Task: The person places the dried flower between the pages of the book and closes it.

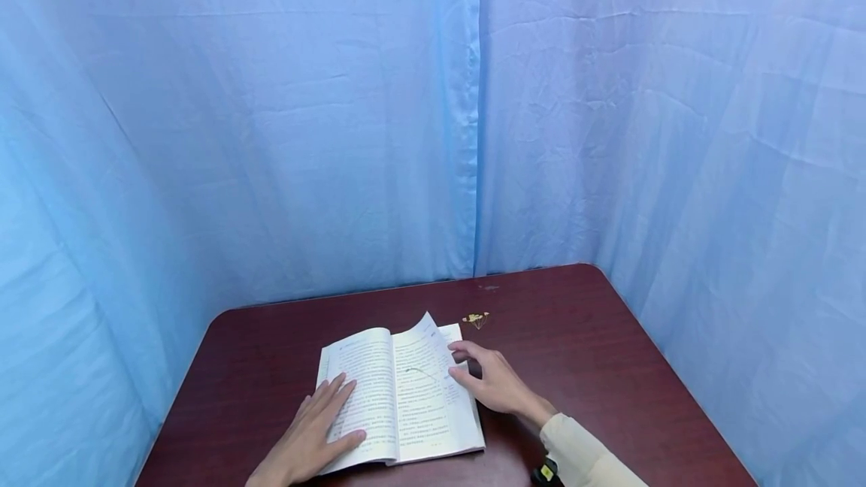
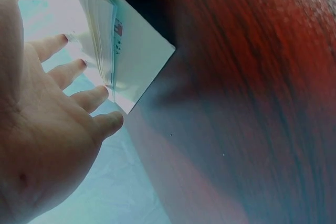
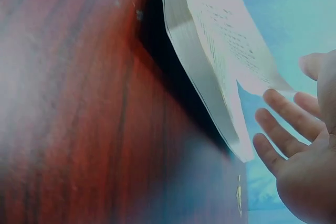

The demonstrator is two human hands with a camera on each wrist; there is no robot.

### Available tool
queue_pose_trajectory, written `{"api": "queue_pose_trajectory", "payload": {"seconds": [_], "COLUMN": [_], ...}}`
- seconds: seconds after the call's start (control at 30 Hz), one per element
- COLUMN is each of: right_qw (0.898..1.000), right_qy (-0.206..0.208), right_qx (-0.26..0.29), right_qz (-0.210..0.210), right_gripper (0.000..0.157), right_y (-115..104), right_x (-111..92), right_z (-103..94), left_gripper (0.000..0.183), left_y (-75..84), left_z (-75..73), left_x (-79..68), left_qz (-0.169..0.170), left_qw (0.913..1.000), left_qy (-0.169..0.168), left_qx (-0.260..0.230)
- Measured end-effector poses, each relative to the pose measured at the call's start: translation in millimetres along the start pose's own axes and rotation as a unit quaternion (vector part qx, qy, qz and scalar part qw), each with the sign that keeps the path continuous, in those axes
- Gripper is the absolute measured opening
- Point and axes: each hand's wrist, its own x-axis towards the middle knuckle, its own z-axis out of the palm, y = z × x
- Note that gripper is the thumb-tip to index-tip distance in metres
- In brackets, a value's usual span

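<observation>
An open book (image 1: 395,397) with printed text lies on the dark red table. My left hand (image 1: 307,427) rests on its left page with the fingers spread. In the left wrist view the fingers reach over the page block, and part of the cover (image 2: 144,61) shows. At the right page's outer edge is my right hand (image 1: 497,382), thumb and index finger apart. One right-hand leaf (image 1: 426,337) is raised, its top corner curling up. Its edge meets the fingertips (image 3: 270,97) in the right wrist view. A thin stem-like strand (image 1: 421,372) shows on the right page.
A small yellow, branching piece (image 1: 476,319) lies on the table (image 1: 575,322) beyond the book's top right corner. Blue curtains (image 1: 338,134) hang behind the table and along both sides. A black object with a yellow mark (image 1: 544,472) is by the right sleeve.
</observation>
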Motion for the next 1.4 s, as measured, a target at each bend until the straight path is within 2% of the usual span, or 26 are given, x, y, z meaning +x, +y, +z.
{"api": "queue_pose_trajectory", "payload": {"seconds": [0.2,0.43,0.8,1.03,1.2,1.4], "right_qw": [1.0,0.998,0.99,0.985,0.978,0.964], "right_qy": [-0.006,-0.032,-0.047,-0.084,-0.11,-0.118], "right_qx": [0.015,0.027,0.018,-0.035,-0.092,-0.152], "right_qz": [-0.02,-0.037,-0.129,-0.149,-0.151,-0.181], "right_gripper": [0.046,0.049,0.048,0.05,0.052,0.05], "right_y": [-9.5,-21.3,-38.8,-47.5,-52.9,-57.0], "right_x": [-5.6,-9.1,-5.2,-2.8,-4.9,-9.7], "right_z": [4.6,11.9,30.0,45.6,56.5,69.6], "left_gripper": [0.091,0.087,0.079,0.081,0.081,0.08], "left_y": [2.1,4.6,10.6,22.5,28.3,29.8], "left_z": [-0.8,-5.0,-24.3,-38.4,-42.9,-40.0], "left_x": [-0.4,-0.6,4.6,4.9,3.9,1.7], "left_qz": [0.013,0.025,0.051,0.073,0.072,0.07], "left_qw": [0.9997,0.9988,0.9949,0.99,0.9898,0.9906], "left_qy": [0.019,0.043,0.084,0.118,0.121,0.116], "left_qx": [0.003,0.0,-0.023,-0.026,-0.024,-0.017]}}
